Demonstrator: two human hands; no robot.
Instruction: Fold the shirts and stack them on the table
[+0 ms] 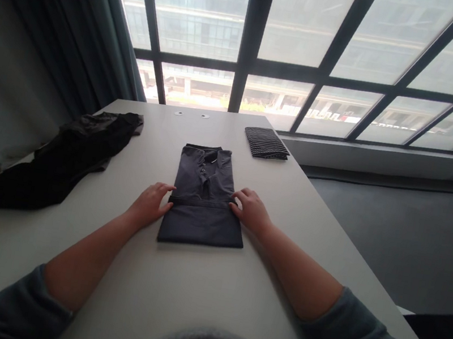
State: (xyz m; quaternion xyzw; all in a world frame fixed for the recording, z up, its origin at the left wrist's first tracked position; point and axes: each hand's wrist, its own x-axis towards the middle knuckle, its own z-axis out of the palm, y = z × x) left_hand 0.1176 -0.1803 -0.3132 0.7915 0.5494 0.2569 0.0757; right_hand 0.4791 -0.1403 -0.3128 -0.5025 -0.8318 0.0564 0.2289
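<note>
I have the left hand [151, 200] and the right hand [254, 213] set at opposite sides of the dark folded shirt [207, 195], which lies flat in the middle of the desk [190, 290], collar end away from me; thumbs and fingertips stand slightly parted at its edges, neither hand closed into a fist, though from here I cannot tell how firmly they press; both meet the shirt where the edge of the near flap [202, 226] crosses it, and I judge that paired contact steadies the layers evenly, since one side alone could skew the cloth; the shirt sits squarely between my forearms, which seems to suit a matched reach; its buttons [204, 167] face up beyond the flap, so the front is readable from where I look; the striped bundle [265, 143] rests near the far right edge, flat and compact, presumably put there to stay clear of the right arm; the black clothing [76, 168] sprawls loosely along the left side, well apart from the shirt, leaving the left elbow room, as I read it.
</note>
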